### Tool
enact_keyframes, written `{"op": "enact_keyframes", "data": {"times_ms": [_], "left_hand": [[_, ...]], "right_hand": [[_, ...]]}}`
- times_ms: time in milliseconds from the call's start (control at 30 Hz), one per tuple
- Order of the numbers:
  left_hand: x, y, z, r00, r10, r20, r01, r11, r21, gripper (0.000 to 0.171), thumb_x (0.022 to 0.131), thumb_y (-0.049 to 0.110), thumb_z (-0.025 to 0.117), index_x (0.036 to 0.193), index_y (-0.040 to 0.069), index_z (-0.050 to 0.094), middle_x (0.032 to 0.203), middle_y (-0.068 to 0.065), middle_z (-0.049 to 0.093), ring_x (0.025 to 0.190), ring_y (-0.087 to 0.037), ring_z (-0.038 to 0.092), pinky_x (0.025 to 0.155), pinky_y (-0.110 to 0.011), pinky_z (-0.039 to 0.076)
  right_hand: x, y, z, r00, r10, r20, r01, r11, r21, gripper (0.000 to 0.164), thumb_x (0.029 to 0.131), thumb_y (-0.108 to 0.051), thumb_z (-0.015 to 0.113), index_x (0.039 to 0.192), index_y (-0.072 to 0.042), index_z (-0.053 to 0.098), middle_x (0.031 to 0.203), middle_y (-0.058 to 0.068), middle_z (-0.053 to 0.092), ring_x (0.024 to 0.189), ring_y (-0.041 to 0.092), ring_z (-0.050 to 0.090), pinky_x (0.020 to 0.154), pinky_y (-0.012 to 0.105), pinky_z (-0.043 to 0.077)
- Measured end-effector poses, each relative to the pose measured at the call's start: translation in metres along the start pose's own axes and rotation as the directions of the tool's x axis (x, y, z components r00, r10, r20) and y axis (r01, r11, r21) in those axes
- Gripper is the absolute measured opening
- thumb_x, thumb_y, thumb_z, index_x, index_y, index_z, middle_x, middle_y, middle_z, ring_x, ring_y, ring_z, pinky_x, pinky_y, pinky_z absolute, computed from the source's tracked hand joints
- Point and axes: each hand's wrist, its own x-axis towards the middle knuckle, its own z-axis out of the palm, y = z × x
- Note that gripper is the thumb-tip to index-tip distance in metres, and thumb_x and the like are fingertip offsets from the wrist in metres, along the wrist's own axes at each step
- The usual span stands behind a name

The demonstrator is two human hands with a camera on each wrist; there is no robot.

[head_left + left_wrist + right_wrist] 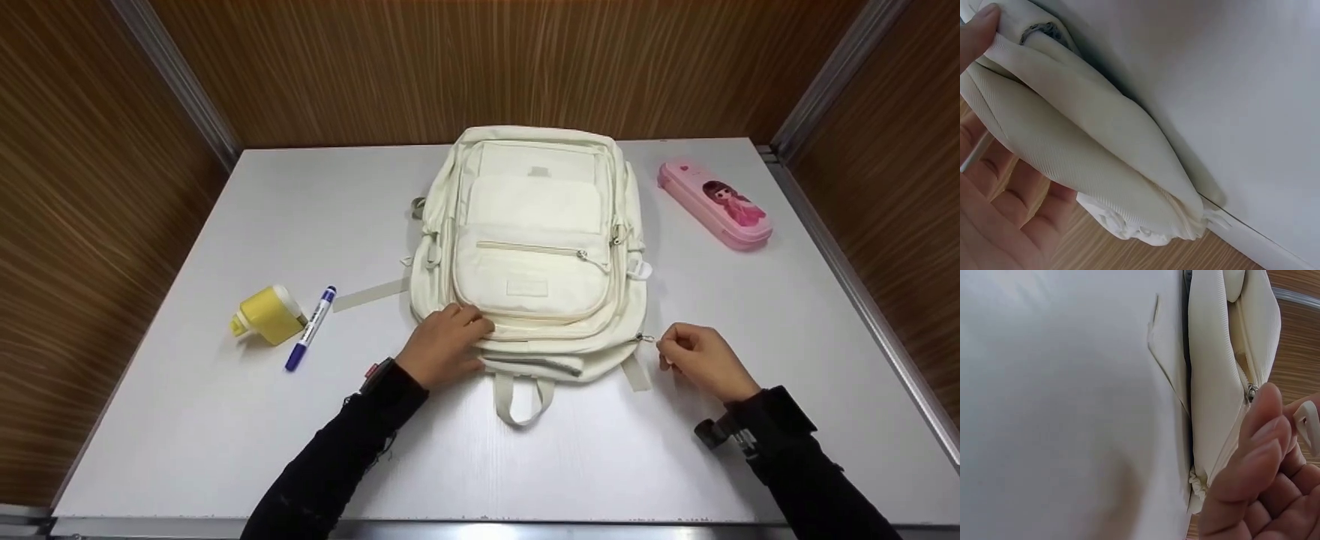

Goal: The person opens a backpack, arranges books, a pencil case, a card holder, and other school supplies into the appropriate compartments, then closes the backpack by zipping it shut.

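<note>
A cream backpack lies on the white table, its grey carry loop towards the front edge. My left hand grips the near edge of the bag on its left side; in the left wrist view the thumb lies on one side of the fabric and the fingers on the other. At the bag's near right corner, my right hand pinches a zipper pull. The right wrist view shows the metal slider by the fingertips, with the zipper parted above it and a pale cord loop beside the fingers.
Left of the bag are a yellow bottle lying tipped and a blue-and-white marker. A grey strap stretches from the bag towards them. A pink pencil case lies at the back right. Wood-patterned panels enclose the table.
</note>
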Motion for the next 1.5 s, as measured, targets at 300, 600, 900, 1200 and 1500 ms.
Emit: {"op": "enact_keyframes", "data": {"times_ms": [300,600,900,1200,1500], "left_hand": [[0.009,0.022,0.011,1.000,0.019,-0.021,-0.018,0.999,0.035,0.046,0.073,0.032,0.081,0.112,0.018,0.061,0.107,0.001,0.060,0.100,-0.021,0.056,0.080,-0.035,0.050],[0.011,0.031,0.018,0.998,0.007,-0.057,-0.003,0.998,0.067,0.047,0.073,0.037,0.081,0.109,0.017,0.059,0.105,0.000,0.060,0.097,-0.022,0.057,0.076,-0.035,0.051],[0.012,0.037,0.022,0.995,-0.004,-0.095,0.012,0.997,0.078,0.047,0.074,0.041,0.079,0.108,0.017,0.059,0.102,0.000,0.059,0.097,-0.021,0.056,0.072,-0.034,0.051],[0.017,0.051,0.028,0.994,-0.021,-0.106,0.033,0.993,0.115,0.048,0.075,0.046,0.077,0.109,0.016,0.059,0.102,0.001,0.059,0.094,-0.020,0.057,0.073,-0.033,0.051],[0.023,0.065,0.027,0.996,-0.051,-0.078,0.064,0.985,0.163,0.047,0.076,0.046,0.077,0.108,0.016,0.058,0.103,0.001,0.058,0.093,-0.019,0.056,0.067,-0.032,0.051]], "right_hand": [[0.003,0.006,-0.003,1.000,0.012,-0.022,-0.013,1.000,-0.005,0.021,0.095,-0.015,0.057,0.084,0.003,0.059,0.070,0.003,0.062,0.055,0.013,0.054,0.051,0.025,0.045],[0.001,0.004,0.004,0.999,-0.013,-0.051,0.012,1.000,-0.029,0.018,0.095,-0.013,0.057,0.085,0.002,0.059,0.073,0.009,0.064,0.058,0.013,0.056,0.053,0.024,0.047],[-0.003,0.001,0.019,0.997,-0.041,-0.062,0.035,0.995,-0.093,0.015,0.093,-0.011,0.057,0.080,-0.005,0.060,0.073,0.011,0.065,0.058,0.013,0.056,0.055,0.022,0.044],[-0.007,-0.005,0.028,0.998,-0.058,-0.018,0.057,0.996,-0.065,0.014,0.094,-0.010,0.058,0.081,-0.006,0.059,0.073,0.010,0.065,0.058,0.012,0.055,0.054,0.023,0.043],[-0.006,-0.011,0.023,0.998,-0.062,-0.017,0.060,0.995,-0.082,0.015,0.094,-0.011,0.057,0.083,-0.003,0.061,0.073,0.012,0.063,0.053,0.007,0.049,0.051,0.023,0.040]]}}
